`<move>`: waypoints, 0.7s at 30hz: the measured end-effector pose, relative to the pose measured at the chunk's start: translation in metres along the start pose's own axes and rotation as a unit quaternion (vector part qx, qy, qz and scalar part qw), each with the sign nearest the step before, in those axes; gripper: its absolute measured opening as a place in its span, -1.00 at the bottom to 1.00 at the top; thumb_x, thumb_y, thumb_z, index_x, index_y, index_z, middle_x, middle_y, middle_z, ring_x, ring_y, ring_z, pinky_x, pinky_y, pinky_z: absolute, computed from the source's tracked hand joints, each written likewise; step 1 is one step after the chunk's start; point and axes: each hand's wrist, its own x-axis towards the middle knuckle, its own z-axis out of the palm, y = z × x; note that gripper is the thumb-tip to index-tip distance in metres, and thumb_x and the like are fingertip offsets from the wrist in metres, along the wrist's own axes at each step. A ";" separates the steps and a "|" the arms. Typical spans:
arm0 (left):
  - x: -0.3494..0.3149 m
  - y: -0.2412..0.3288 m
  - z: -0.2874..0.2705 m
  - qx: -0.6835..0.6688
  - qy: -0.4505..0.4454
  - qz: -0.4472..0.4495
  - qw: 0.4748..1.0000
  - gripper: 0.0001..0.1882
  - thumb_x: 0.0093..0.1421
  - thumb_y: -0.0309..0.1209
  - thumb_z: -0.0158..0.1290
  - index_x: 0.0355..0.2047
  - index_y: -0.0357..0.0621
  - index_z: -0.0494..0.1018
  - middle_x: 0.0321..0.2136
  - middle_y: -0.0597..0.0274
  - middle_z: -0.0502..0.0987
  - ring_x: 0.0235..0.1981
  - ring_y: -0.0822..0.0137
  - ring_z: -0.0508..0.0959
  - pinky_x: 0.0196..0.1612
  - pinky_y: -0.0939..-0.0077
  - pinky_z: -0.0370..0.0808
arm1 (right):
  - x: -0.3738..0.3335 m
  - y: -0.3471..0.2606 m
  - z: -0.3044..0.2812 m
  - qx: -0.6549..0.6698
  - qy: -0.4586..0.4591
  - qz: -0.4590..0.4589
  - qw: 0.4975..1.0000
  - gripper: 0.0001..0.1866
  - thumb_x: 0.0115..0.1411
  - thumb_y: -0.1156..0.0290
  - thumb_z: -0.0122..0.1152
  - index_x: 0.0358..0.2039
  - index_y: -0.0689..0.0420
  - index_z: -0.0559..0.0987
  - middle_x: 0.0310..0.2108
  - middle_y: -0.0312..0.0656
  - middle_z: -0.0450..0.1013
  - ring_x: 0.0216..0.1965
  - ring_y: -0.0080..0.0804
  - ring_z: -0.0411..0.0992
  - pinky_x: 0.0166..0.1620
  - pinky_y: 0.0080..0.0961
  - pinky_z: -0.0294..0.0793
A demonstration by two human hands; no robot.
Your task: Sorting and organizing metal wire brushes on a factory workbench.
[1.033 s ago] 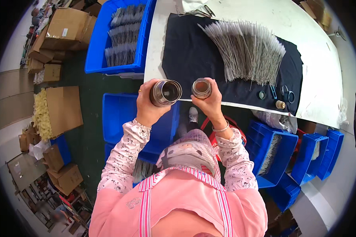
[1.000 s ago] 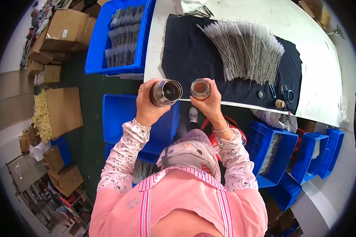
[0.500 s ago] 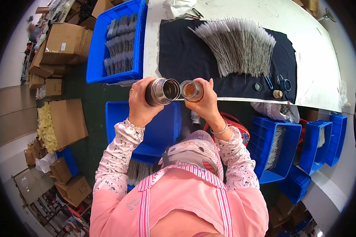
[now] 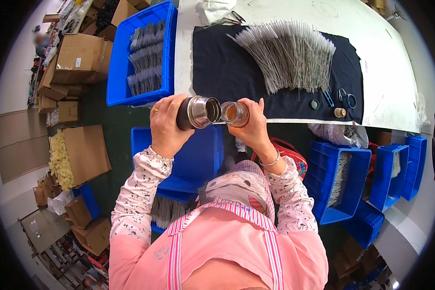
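My left hand (image 4: 165, 126) is wrapped round a dark thermos flask (image 4: 197, 112) with a bare steel neck. The flask tips to the right, its open mouth against or very close to the rim of a small clear glass cup (image 4: 236, 115). Amber-brown liquid shows inside the cup, which my right hand (image 4: 254, 126) grips from the right side. Whether liquid is flowing between the two cannot be made out. Both hands are held out before me, near the front edge of the white table (image 4: 386, 92).
A bundle of thin wire-stemmed brushes (image 4: 290, 58) lies on a black cloth (image 4: 217, 72), with scissors (image 4: 350, 100) and a thread spool (image 4: 340, 112) beside it. Blue crates (image 4: 112, 72) stand left of the table, below my hands and at the right. Cardboard boxes (image 4: 87, 150) line the left.
The thermos flask has tilted further toward the glass cup, and my left hand has shifted slightly left and turned with it. My right hand stays nearly in place, holding the cup.
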 end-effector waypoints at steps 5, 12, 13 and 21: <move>0.005 0.001 0.001 0.035 -0.015 0.009 0.999 -0.20 -0.40 -0.49 0.34 -0.03 0.04 0.31 -0.15 0.21 0.43 -0.07 0.10 0.41 0.07 0.17 0.24 | -0.001 0.004 -0.003 -0.008 0.007 0.005 1.000 -0.41 -0.28 0.46 0.38 -0.16 0.11 0.38 -0.28 -0.23 0.43 -0.20 -0.24 0.43 0.23 0.10 -0.17; 0.015 0.001 0.005 0.041 -0.017 0.032 0.999 -0.18 -0.40 -0.49 0.35 -0.02 0.07 0.32 -0.15 0.23 0.42 -0.06 0.11 0.41 0.07 0.17 0.22 | -0.001 0.008 -0.005 -0.007 0.021 0.016 1.000 -0.42 -0.29 0.46 0.38 -0.17 0.11 0.39 -0.29 -0.23 0.42 -0.21 -0.22 0.43 0.23 0.09 -0.17; 0.016 0.002 0.005 0.040 -0.018 0.032 0.999 -0.18 -0.40 -0.49 0.35 -0.02 0.07 0.32 -0.15 0.23 0.42 -0.06 0.11 0.41 0.07 0.17 0.22 | -0.001 0.009 -0.006 -0.008 0.024 0.015 1.000 -0.42 -0.29 0.46 0.38 -0.17 0.11 0.39 -0.29 -0.22 0.42 -0.21 -0.23 0.43 0.23 0.09 -0.17; 0.019 -0.004 0.020 -0.008 -0.007 0.027 1.000 -0.18 -0.42 -0.49 0.35 -0.03 0.05 0.32 -0.17 0.22 0.44 -0.06 0.13 0.41 0.07 0.20 0.22 | 0.001 0.014 -0.003 -0.013 0.023 0.022 0.999 -0.42 -0.28 0.44 0.38 -0.16 0.10 0.39 -0.31 -0.24 0.43 -0.23 -0.26 0.44 0.24 0.07 -0.17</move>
